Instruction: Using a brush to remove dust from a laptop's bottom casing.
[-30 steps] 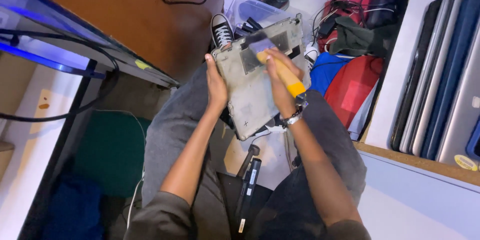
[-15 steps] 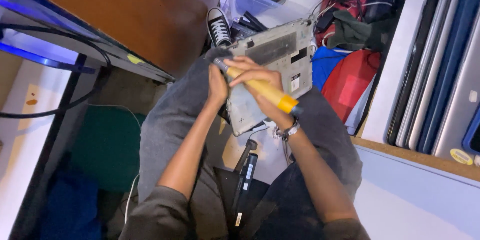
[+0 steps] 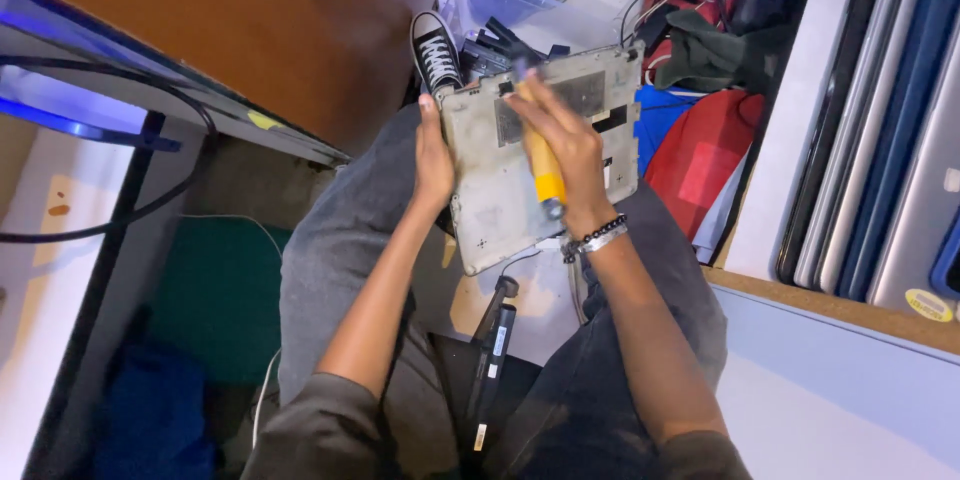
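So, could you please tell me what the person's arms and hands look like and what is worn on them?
Both forearms are bare, with dark grey sleeves pushed up near the elbows. The left hand wears nothing. The right hand has a bracelet of dark beads and a silver band at the wrist.

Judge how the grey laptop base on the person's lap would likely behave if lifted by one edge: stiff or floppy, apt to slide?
The laptop base is a flat panel that keeps its shape across the lap, so it is probably stiff. It rests tilted on the knees, steadied by the left hand, so it may slide if released. The right hand presses a yellow screwdriver onto it, suggesting it bears pressure.
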